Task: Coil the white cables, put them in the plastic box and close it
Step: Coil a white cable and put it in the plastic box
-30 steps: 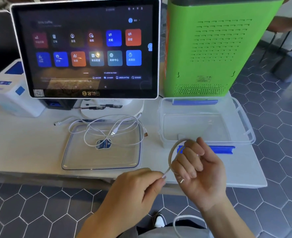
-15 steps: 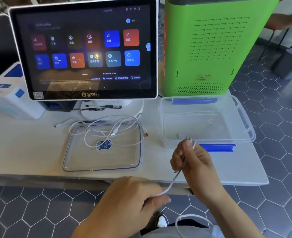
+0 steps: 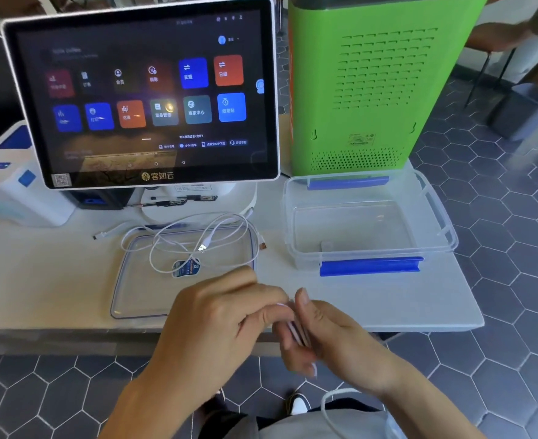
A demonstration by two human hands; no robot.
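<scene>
honestly our hands are pretty blurred here, so we can only just make out the thin white cable (image 3: 294, 332) bunched as a few strands running up-and-down between them, mostly hidden; a slack loop of it hangs over our lap. our left hand (image 3: 220, 324) pinches it at the top and our right hand (image 3: 328, 332) curls round the bundle, just in front of the table edge. another loose white usb cable (image 3: 198, 245) sprawls across the clear flat lid (image 3: 134, 299), and the clear plastic box with blue clips (image 3: 369, 266) sits open to its right.
</scene>
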